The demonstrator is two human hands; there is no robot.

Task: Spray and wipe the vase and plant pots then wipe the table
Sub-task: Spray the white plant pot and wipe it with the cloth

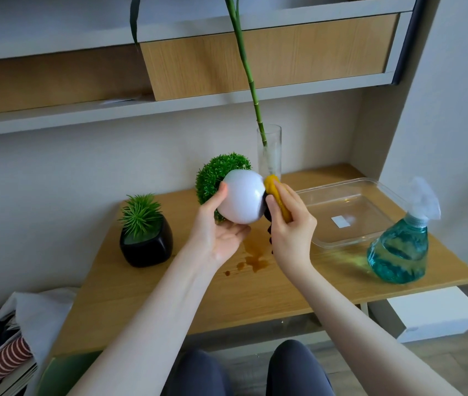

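Note:
My left hand [218, 230] holds a round white plant pot [241, 197] tipped on its side above the wooden table [170, 292], its green ball plant [218, 174] pointing away from me. My right hand [290, 224] grips a yellow cloth [280, 195] and presses it against the pot's right side. A tall glass vase [269, 151] with a green bamboo stalk stands behind the pot. A black pot [146, 242] with a spiky green plant sits at the left. A spray bottle [400, 247] of blue liquid stands at the right.
A clear plastic tray [350, 212] lies between my right hand and the bottle. Brown spill spots [253, 260] mark the table under my hands. Wooden shelves [255, 58] hang above. A bag with striped fabric [1, 364] sits at the lower left, a white box [433, 315] under the table's right end.

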